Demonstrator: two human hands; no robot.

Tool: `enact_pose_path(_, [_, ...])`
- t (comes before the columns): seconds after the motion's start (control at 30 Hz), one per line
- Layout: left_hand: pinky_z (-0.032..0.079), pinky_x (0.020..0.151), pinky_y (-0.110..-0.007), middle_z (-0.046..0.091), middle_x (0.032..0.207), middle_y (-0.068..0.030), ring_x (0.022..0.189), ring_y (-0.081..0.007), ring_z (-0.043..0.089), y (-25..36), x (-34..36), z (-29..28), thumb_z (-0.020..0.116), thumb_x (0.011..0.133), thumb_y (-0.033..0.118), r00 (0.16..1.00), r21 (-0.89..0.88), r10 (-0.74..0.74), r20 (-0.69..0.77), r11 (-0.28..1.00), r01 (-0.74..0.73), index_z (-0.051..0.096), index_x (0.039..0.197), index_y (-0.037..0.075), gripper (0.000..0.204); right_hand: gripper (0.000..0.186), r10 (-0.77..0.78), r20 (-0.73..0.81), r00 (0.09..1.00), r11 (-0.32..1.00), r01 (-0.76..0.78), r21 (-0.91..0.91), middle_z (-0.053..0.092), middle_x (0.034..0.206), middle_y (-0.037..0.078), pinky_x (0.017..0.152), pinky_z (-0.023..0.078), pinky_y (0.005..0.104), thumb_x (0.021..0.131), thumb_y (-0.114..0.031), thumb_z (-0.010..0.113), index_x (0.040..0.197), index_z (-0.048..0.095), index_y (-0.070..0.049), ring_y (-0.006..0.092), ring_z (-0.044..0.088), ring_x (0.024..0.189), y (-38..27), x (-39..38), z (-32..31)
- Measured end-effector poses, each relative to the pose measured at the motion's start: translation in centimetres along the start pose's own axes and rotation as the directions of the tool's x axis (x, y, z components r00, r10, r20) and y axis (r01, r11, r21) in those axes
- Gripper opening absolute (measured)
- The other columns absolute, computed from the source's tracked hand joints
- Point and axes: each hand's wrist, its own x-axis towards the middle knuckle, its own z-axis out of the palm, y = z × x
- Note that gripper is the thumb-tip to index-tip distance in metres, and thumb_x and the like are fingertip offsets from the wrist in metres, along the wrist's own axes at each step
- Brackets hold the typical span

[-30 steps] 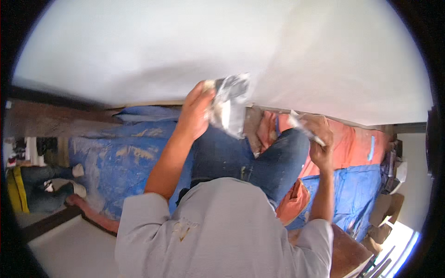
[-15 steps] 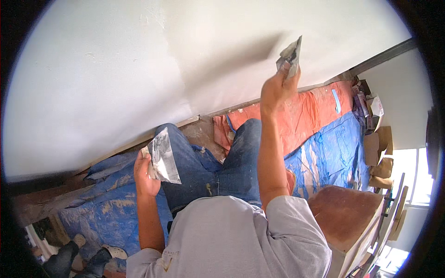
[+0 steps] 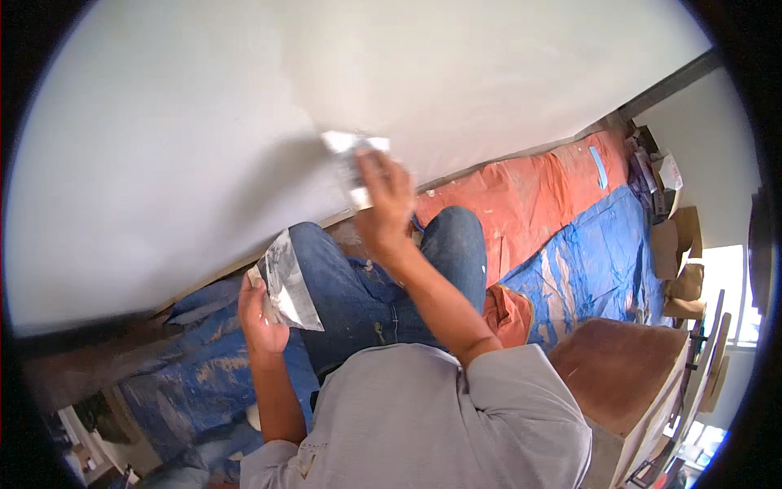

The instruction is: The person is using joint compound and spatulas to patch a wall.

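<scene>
My right hand [image 3: 387,196] grips a putty knife [image 3: 358,156] with a wide metal blade, blurred by motion. Its blade lies at the lower part of the pale wall [image 3: 204,122], just beyond my knees, and looks to be against it. In my left hand [image 3: 262,316], beside my left knee, is a second broad putty knife [image 3: 289,281]. That one is held away from the wall, its shiny blade smeared with whitish material and tilted up. The wall bears a faint edge between a whiter and a duller patch.
Blue tarp [image 3: 586,269] and orange tarp [image 3: 521,204] cover the floor along the wall. A brown-topped wooden box [image 3: 615,371] stands close at my right. Opened cardboard boxes [image 3: 680,253] line the far right side. Another person's leg [image 3: 175,469] shows at lower left.
My right hand has swept left and down with its putty knife, from upper right to the wall before my knees. The left hand has barely moved. The person at lower left shows less now.
</scene>
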Motion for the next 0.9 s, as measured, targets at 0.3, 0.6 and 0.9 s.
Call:
enact_pose_path(0.3, [0.046, 0.104, -0.036, 0.062, 0.13, -0.0122, 0.118, -0.0222, 0.061, -0.2, 0.3, -0.6, 0.051, 0.1, 0.013, 0.999, -0.024, -0.037, -0.005, 0.999, 0.037, 0.05, 0.136, -0.003, 0.04, 0.03, 0.377, -0.42, 0.826, 0.923, -0.298, 0.242, 0.057, 0.12, 0.023, 0.096, 0.043, 0.0443, 0.101, -0.006, 0.05, 0.127, 0.058, 0.006, 0.0389, 0.055, 0.106, 11.8, 13.6, -4.3])
enact_pose_path(0.6, [0.046, 0.104, -0.036, 0.063, 0.129, -0.012, 0.118, -0.0222, 0.061, 0.1, 0.3, 1.4, 0.051, 0.1, 0.012, 1.0, 0.007, 0.018, 0.0, 1.0, -0.018, 0.05, 0.137, -0.003, 0.04, 0.066, -0.051, 0.008, 0.999, 0.996, 0.051, -0.071, 0.058, 0.129, 0.011, 0.095, 0.043, 0.0456, 0.075, 0.003, 0.06, 0.139, 0.059, -0.011, 0.0314, 0.055, 0.112, -4.0, 1.6, 4.0])
enact_pose_path(0.9, [0.047, 0.102, -0.037, 0.064, 0.125, -0.0122, 0.115, -0.023, 0.062, -0.3, 0.2, -0.1, 0.051, 0.1, 0.013, 0.998, -0.014, 0.012, -0.055, 1.0, -0.013, 0.05, 0.134, -0.003, 0.037, 0.028, 0.351, -0.365, 0.862, 0.936, -0.309, 0.17, 0.062, 0.115, 0.021, 0.096, 0.045, 0.0413, 0.097, -0.002, 0.051, 0.123, 0.058, 0.006, 0.0358, 0.06, 0.107, 13.7, 4.3, -2.2])
